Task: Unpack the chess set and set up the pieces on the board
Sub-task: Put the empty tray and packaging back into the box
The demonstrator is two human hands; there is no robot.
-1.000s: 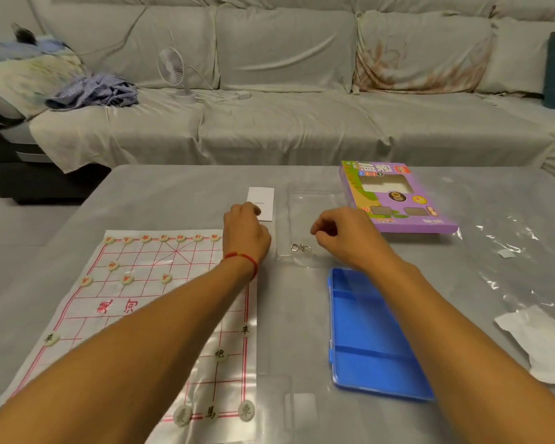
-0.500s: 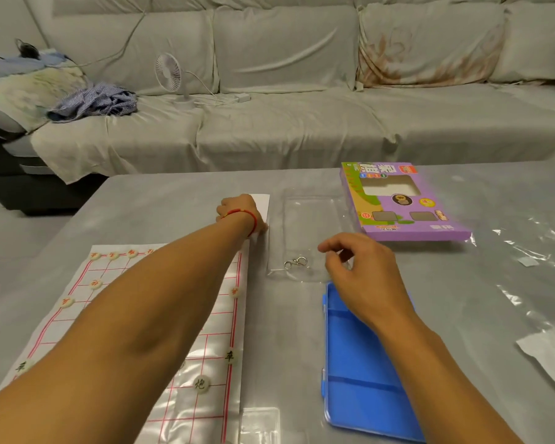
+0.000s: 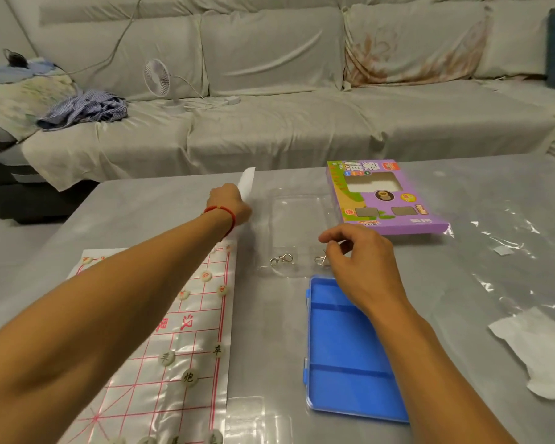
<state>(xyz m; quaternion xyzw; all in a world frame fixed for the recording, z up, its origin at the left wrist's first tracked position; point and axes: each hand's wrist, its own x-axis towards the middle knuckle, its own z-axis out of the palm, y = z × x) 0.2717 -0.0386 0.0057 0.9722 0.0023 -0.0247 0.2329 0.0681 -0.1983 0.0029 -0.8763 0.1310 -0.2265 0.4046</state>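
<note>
While the left hand (image 3: 229,203) grips white paper (image 3: 247,184), the board (image 3: 186,331) lies nearer.

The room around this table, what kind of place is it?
Most likely a home living room: a long covered sofa behind the low table, a small fan and crumpled clothes on it.

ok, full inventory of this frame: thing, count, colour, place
chess board: 1, white with red lines, table left
chess pieces: several, pale, on the board
blue tray: 1, table centre, near edge
purple box: 1, table far right
clear tray: 1, beside the purple box
metal clasps: 2, silver, by the clear tray
white card: 1, at left hand
fan: 1, white, on sofa
left hand: holds the white card
right hand: fingers curled at one clasp
</note>
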